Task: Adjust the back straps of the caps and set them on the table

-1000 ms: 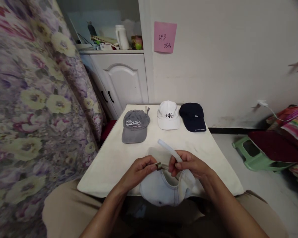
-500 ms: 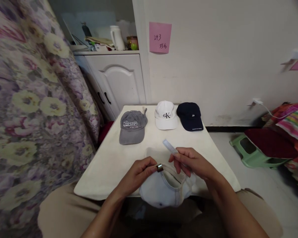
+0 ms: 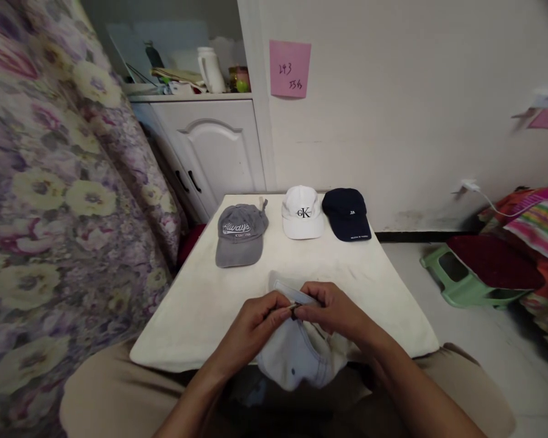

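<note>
A pale blue cap (image 3: 296,360) lies at the near edge of the white table (image 3: 201,298), its back opening towards me. My left hand (image 3: 256,322) pinches the small metal buckle (image 3: 294,307) of the cap's strap. My right hand (image 3: 332,310) is closed on the pale strap (image 3: 292,292), whose end lies flat just beyond my fingertips. The two hands meet at the buckle.
Three caps sit in a row at the table's far edge: grey (image 3: 240,233), white (image 3: 302,212), navy (image 3: 347,214). A flowered cloth (image 3: 59,182) hangs at left. A white cupboard (image 3: 210,149) stands behind, a green stool (image 3: 466,277) and bedding at right.
My right hand has brought the strap down from its raised, outward position to the buckle held by my left hand. The camera view has shifted slightly.
</note>
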{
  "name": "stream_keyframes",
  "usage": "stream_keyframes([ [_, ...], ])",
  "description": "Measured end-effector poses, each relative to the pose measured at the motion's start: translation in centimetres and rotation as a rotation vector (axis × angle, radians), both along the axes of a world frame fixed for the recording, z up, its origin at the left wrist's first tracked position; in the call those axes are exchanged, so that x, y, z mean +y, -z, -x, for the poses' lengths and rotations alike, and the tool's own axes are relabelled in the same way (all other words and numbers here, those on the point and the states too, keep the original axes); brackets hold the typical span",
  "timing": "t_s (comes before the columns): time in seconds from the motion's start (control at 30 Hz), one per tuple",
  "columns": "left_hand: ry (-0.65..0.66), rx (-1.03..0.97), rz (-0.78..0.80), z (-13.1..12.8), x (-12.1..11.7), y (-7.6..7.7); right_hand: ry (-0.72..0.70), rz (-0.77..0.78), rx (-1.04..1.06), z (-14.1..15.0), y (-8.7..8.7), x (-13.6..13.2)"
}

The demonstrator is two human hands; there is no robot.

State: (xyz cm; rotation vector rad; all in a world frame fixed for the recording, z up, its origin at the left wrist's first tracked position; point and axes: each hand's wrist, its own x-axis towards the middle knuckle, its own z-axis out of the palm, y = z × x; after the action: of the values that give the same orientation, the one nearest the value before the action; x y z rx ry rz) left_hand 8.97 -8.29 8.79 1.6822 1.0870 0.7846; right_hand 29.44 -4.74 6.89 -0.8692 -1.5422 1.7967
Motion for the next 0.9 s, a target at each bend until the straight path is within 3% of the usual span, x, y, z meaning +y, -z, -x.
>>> stream_keyframes([
  [0.27,0.041,-0.144,0.189,0.1,0.1,0.6,0.016,-0.016,0.011,0.2,0.9,0.1],
  [0.47,-0.031,-0.142,0.201,-0.1,0.2,0.9,0.012,-0.010,0.022,0.6,0.5,0.0],
  [0.7,-0.003,-0.166,0.175,0.7,0.3,1.0,0.033,-0.061,0.012,0.6,0.0,-0.2],
  [0.9,-0.025,-0.077,0.129,1.8,-0.4,-0.3,0.086,-0.178,0.019,-0.2,-0.5,0.1],
])
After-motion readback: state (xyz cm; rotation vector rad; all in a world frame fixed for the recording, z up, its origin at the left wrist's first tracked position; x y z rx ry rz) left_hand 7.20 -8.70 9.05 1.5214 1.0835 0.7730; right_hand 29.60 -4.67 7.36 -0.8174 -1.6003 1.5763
